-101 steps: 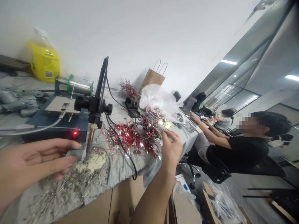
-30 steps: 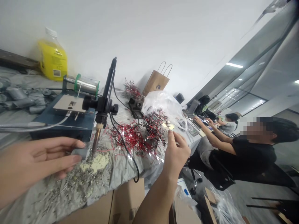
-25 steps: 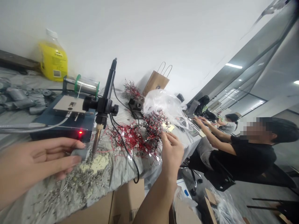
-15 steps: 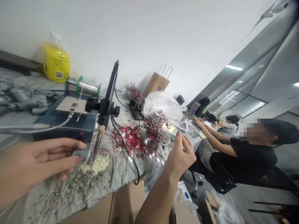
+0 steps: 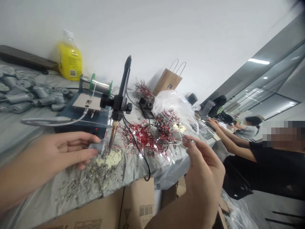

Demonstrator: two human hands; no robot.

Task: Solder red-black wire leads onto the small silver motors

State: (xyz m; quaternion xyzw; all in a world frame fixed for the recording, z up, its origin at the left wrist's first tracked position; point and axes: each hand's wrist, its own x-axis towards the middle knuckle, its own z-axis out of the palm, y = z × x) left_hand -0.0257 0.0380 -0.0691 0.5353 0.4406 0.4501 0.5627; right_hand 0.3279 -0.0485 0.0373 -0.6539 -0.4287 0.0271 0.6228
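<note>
Between the thumb and fingers of my left hand [image 5: 64,151] is a small grey cylindrical motor [image 5: 97,147], just left of the tip of an upright soldering iron [image 5: 122,82]. A gap seems to show between motor and tip. My right hand [image 5: 206,170] pinches a thin dark wire [image 5: 180,138] with a small shiny end at the fingertips. That hand is beside a heap of red and black wires [image 5: 138,136] with small metal tabs. Solder scraps [image 5: 95,175] and a yellowish pad [image 5: 114,159] lie under the iron.
A blue soldering unit [image 5: 78,127] carries a solder spool [image 5: 101,85]. More grey motors [image 5: 40,95] lie at the left, near a yellow bottle [image 5: 70,60]. Behind the wires are a plastic bag [image 5: 172,101] and a paper bag [image 5: 168,81]. A co-worker [image 5: 281,165] sits at the right.
The camera view has shifted, moving the bench rightward in the picture. My right hand has turned, and the wire at its fingertips now shows. My left hand keeps the motor beside the iron.
</note>
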